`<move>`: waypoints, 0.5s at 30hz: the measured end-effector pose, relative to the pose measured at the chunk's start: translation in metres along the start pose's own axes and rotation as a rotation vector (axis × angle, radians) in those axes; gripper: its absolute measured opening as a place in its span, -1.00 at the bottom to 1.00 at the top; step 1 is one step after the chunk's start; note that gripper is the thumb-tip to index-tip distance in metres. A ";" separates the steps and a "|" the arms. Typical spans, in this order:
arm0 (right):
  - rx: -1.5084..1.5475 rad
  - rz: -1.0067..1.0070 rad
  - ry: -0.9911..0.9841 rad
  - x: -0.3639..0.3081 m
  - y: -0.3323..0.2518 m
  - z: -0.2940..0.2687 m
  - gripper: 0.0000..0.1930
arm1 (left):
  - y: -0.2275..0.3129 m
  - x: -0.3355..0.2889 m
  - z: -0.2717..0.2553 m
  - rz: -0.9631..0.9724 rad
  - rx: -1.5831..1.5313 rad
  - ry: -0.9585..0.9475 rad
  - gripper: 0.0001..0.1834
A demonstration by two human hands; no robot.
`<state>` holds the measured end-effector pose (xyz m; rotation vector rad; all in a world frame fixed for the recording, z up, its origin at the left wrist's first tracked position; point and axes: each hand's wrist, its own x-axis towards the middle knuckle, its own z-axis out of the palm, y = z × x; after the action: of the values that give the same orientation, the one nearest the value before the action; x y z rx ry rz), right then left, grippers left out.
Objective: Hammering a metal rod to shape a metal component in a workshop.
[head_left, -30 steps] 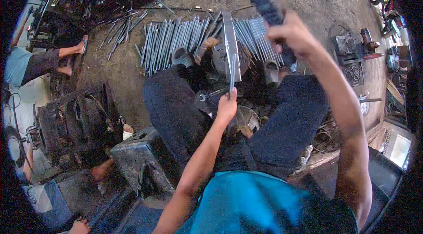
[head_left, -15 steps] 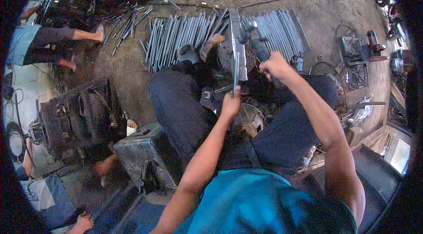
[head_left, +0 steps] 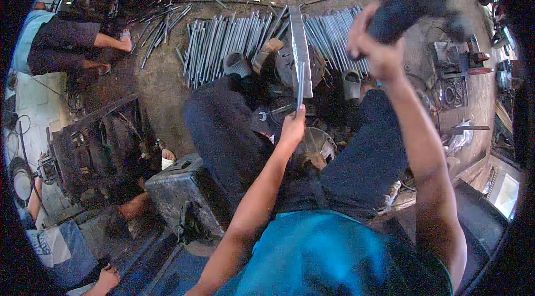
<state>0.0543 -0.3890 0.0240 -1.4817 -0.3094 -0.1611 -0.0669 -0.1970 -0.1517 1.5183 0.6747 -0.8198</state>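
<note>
My left hand [head_left: 292,127] is closed round the lower end of a thin metal rod [head_left: 300,87]. The rod points away from me and lies along a long flat metal bar [head_left: 299,34] between my knees. Up and to the right, my right hand [head_left: 382,53] grips a dark hammer [head_left: 398,14], raised clear of the bar. Motion smears the hammer, so its head is hard to make out. Beneath the bar sits a round metal block [head_left: 285,67], partly covered by it.
Rows of metal rods [head_left: 223,45] lie on the ground beyond my feet, with more rods [head_left: 333,31] right of the bar. A dark box-shaped can [head_left: 186,184] stands by my left leg. Tools and a machine [head_left: 473,56] are at right. Other people [head_left: 50,45] are at left.
My right hand has swung the hammer up and to the right, away from the bar. My left hand still holds the rod in nearly the same place.
</note>
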 end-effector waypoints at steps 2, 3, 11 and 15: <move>-0.548 0.414 0.160 -0.064 0.080 0.008 -0.45 | -0.009 0.010 -0.002 0.142 0.070 0.077 -0.38; -0.898 0.563 -0.273 -0.068 0.084 0.008 -0.49 | -0.007 0.012 -0.003 0.285 0.144 0.133 -0.42; -0.561 0.386 -0.007 0.019 -0.043 0.000 -0.83 | -0.020 0.006 -0.005 0.070 -0.039 0.025 -0.48; -0.290 -0.060 -0.019 0.060 -0.113 -0.011 -0.88 | -0.010 0.004 -0.009 -0.068 -0.221 -0.097 -0.49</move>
<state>0.0795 -0.4050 0.1488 -1.7623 -0.3576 -0.2484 -0.0716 -0.1866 -0.1604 1.2546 0.7233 -0.8361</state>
